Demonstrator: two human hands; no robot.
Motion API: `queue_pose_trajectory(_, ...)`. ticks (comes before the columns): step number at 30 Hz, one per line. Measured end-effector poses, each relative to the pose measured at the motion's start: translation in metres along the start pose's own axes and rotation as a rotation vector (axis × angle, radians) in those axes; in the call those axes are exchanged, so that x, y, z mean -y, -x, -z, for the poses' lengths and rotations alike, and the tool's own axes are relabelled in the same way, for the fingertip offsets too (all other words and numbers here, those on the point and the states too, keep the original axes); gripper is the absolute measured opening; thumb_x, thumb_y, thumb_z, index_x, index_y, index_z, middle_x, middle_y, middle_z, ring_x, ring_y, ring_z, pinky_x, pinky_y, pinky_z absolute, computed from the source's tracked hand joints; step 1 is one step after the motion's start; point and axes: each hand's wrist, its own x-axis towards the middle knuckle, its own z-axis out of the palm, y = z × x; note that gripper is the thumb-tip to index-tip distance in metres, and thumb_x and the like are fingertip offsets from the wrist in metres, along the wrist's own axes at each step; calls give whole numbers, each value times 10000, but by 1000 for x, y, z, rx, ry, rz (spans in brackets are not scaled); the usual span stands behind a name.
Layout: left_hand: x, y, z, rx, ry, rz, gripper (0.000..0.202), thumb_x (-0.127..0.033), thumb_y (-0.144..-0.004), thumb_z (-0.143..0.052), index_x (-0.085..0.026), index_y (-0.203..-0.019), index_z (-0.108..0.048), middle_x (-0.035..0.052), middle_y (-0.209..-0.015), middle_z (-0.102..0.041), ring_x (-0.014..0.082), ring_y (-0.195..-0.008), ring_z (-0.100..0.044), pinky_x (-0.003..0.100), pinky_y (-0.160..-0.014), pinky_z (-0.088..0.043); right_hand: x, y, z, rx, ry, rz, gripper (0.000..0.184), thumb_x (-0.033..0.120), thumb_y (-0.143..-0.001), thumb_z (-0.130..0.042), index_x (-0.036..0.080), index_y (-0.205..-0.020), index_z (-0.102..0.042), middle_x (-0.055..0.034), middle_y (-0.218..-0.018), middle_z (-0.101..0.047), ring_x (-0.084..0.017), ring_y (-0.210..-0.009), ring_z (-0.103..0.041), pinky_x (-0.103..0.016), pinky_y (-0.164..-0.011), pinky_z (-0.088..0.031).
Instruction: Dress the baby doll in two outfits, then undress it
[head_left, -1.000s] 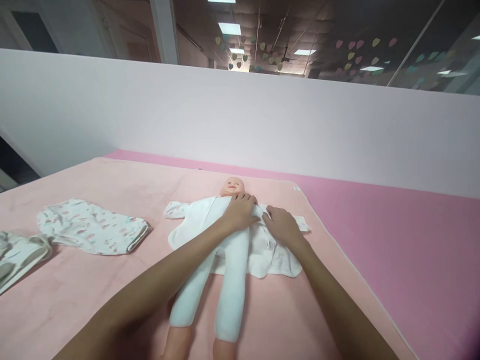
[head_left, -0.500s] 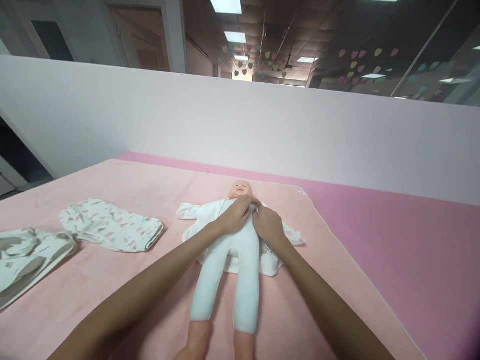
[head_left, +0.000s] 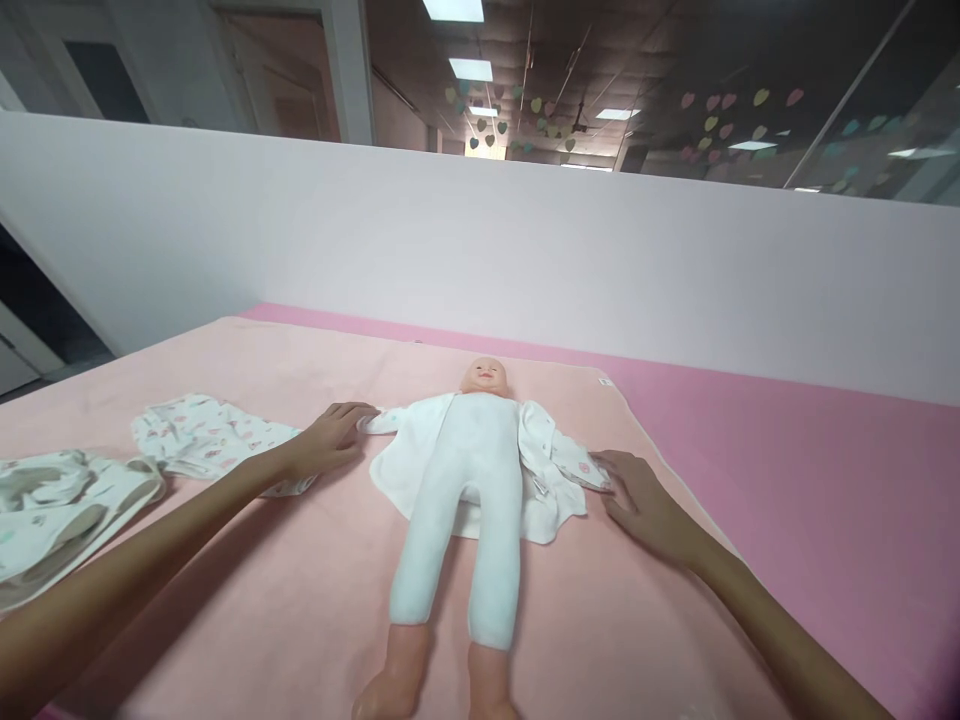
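Observation:
A baby doll (head_left: 469, 500) lies on its back on a pale pink blanket (head_left: 315, 600), head away from me, bare feet toward me. It wears white leggings, and an open white jacket (head_left: 540, 470) is spread under it. My left hand (head_left: 330, 438) grips the end of the jacket's left sleeve, fingers curled round it. Palm down, my right hand (head_left: 641, 500) rests with its fingertips on the end of the right sleeve (head_left: 589, 468).
A folded patterned garment (head_left: 202, 440) lies left of the doll, close to my left hand. Another crumpled patterned cloth (head_left: 52, 510) sits at the far left edge. Darker pink surface (head_left: 810, 500) extends to the right. A white partition wall (head_left: 480, 250) stands behind.
Both hands left the doll's chest and moved apart, each to a sleeve end. The jacket front now lies open, its sleeves stretched out to the sides.

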Motion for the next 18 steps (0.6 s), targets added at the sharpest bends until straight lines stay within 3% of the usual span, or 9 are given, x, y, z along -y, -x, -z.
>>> queue_pose_trajectory(2, 15, -1, -4, -2, -33, -49, 580, -396, -925, -579, -247, -1485, -549, 95, -1537, -572, 348, -1382, -518, 455, -1112, -455, 1, -5, -4, 70, 2, 23, 342, 375, -982, -493, 266, -1230, -702, -78, -1131, -737, -326, -1032, -657, -438, -889, -520)
queue_pose_trajectory(4, 16, -10, -11, -47, -81, -81, 516, -400, -967, -539, -249, -1459, -565, 97, -1514, -591, 336, -1369, -531, 449, -1102, -446, 8, -17, -13, 81, 22, 20, 309, 395, -981, -511, 249, -1151, -724, -64, -1031, -749, -314, -948, -662, -396, -818, -513)
queue_pose_trajectory(7, 5, -29, -18, -74, -194, -99, 435, -460, -1005, -518, -244, -1372, -608, 113, -1418, -647, 338, -1309, -566, 455, -1057, -441, 13, -37, -29, -23, 98, -16, 311, 433, -969, -571, 234, -1160, -714, -83, -1068, -750, -312, -979, -660, -375, -817, -490)
queue_pose_trajectory(10, -7, -42, -19, -60, -334, -116, 374, -443, -1035, -485, -208, -1291, -622, 137, -1282, -689, 331, -1189, -611, 456, -1008, -435, 3, -54, -38, -126, 224, -49, 297, 447, -997, -559, 219, -1139, -685, -108, -1093, -734, -301, -980, -641, -369, -804, -462)
queue_pose_trajectory(14, -12, -52, -13, -75, -484, -136, 332, -389, -1074, -435, -179, -1249, -623, 160, -1193, -700, 318, -1093, -627, 437, -961, -422, -23, -75, -29, -163, 441, -8, 239, 360, -1020, -513, 183, -1125, -635, -146, -1083, -716, -302, -945, -606, -375, -788, -412)
queue_pose_trajectory(18, -3, -56, -8, -70, -553, -97, 265, -305, -1069, -463, -175, -1212, -645, 167, -1157, -704, 308, -1070, -634, 404, -917, -410, -46, -92, -18, -111, 489, -19, 281, 451, -1020, -533, 183, -1050, -612, -147, -1039, -706, -305, -942, -596, -386, -820, -392)
